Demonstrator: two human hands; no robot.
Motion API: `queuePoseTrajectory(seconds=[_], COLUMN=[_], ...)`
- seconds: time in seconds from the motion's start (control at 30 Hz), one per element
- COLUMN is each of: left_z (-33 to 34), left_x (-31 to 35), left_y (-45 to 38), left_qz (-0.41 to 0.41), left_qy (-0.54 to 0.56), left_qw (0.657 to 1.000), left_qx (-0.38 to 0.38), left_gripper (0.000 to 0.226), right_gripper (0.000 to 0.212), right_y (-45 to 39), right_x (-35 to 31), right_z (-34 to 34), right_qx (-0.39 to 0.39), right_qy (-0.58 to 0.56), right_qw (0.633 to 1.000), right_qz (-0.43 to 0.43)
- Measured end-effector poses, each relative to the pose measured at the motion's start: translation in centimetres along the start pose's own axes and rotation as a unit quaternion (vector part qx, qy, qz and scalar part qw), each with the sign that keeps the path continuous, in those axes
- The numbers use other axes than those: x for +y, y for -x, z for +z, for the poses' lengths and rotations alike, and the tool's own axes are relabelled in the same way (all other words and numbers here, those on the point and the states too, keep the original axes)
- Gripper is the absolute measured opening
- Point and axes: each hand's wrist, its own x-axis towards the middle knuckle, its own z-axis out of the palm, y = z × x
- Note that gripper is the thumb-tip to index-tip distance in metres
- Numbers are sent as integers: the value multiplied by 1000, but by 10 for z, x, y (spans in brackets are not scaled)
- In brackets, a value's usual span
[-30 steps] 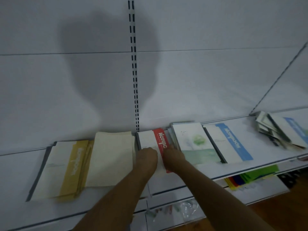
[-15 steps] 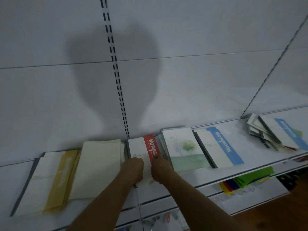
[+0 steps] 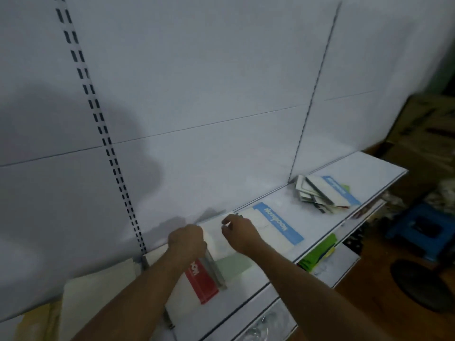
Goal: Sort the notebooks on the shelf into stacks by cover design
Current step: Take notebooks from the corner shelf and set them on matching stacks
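Both hands are lying together on the green-cover stack (image 3: 234, 265), the left hand (image 3: 188, 241) gripping its near-side edge, the right hand (image 3: 240, 231) pinching its far corner, while the unsorted pile (image 3: 322, 194) is sitting well off beyond the right hand.

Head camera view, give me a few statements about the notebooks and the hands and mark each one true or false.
1. Both hands are on the green notebook. True: the left hand is at its left edge, the right hand on its cover.
2. The red notebook lies to the right of the blue notebook. False: it lies to the left, beside the green one.
3. A messy pile sits further right on the shelf. True.
4. The pile's top cover has a yellow band. False: the band is blue.
5. The right hand is lifting the blue notebook. False: that one lies flat, beside the hand.
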Motion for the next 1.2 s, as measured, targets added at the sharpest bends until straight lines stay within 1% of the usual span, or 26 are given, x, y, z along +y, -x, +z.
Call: queuePoseTrajectory(seconds=[0.1, 0.17, 0.3, 0.37, 0.47, 0.6, 0.67, 0.8, 0.9, 1.0, 1.1, 1.2], left_z=[-15, -19, -13, -10, -8, -5, -8, -7, 7, 19, 20, 16], left_x=[61, 113, 218, 263, 325, 407, 449, 516, 547, 565, 582, 597], left_y=[-11, -12, 5, 12, 17, 17, 17, 18, 14, 5, -18, -50], left_qz=[81, 143, 259, 292, 321, 329, 338, 332, 310, 284, 264, 235], left_qy=[49, 71, 113, 118, 113, 117, 123, 173, 207, 214, 218, 220], left_qw=[995, 986, 959, 949, 940, 937, 933, 926, 926, 932, 937, 945], left_qx=[36, 53, 25, 10, -6, -16, -19, -46, -55, -66, -64, -53], left_gripper=[29, 29, 27, 26, 29, 24, 25, 30, 31, 27, 26, 33], right_gripper=[26, 24, 25, 26, 23, 22, 25, 27, 26, 25, 24, 25], right_y=[5, 25, 82, 107, 139, 173, 183, 199, 199, 188, 167, 137], right_x=[55, 100, 185, 223, 274, 336, 366, 419, 454, 481, 501, 516], right_z=[-60, -97, -160, -185, -220, -277, -310, -354, -368, -375, -382, -392], right_qx=[83, 111, 151, 177, 229, 231, 251, 273, 268, 250, 242, 223], right_qy=[13, 20, 49, 50, 37, 48, 32, 13, 1, -6, -8, -4], right_qw=[993, 985, 963, 949, 923, 909, 902, 894, 894, 899, 903, 910], right_qz=[78, 131, 217, 255, 309, 344, 349, 354, 359, 358, 355, 350])
